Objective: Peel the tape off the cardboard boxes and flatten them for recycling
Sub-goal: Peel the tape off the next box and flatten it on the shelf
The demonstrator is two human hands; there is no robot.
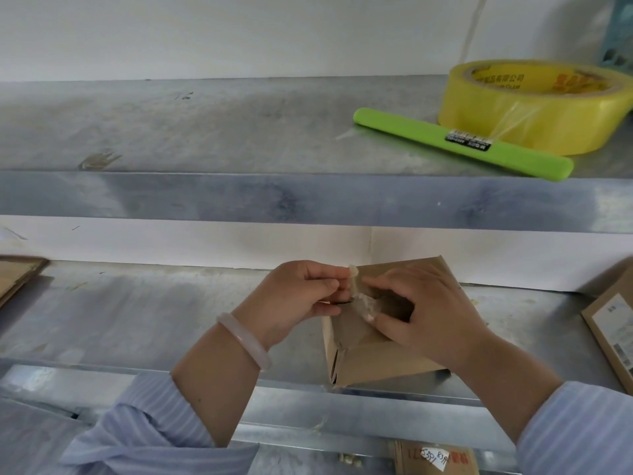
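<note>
Part-lifted tape (pixel 356 293) at box (pixel 370 358) top.
Left hand (pixel 301 296) pinches the tape, upright between both hands (pull likely leftward); right hand (pixel 421 313) grips the box, near the table's (pixel 137 313) front edge.

At 2 o'clock the yellow tape roll (pixel 534 111) runs off the right edge. The teal object (pixel 616 32) in the 1 o'clock corner is cropped and too blurred to identify. Print on the green cutter (pixel 462 144) is too small to read. Flat cardboard (pixel 17 275) at 9 o'clock, a labelled box (pixel 613 330) at 4 o'clock and a carton (pixel 431 461) at 5 o'clock are each cut off. Near centre, the right hand (pixel 428 313) gripping the small box (pixel 370 358) covers much of its top, and the crumpled tape (pixel 354 286) pinched by the left hand (pixel 294 296) hides part of the opening.
</note>
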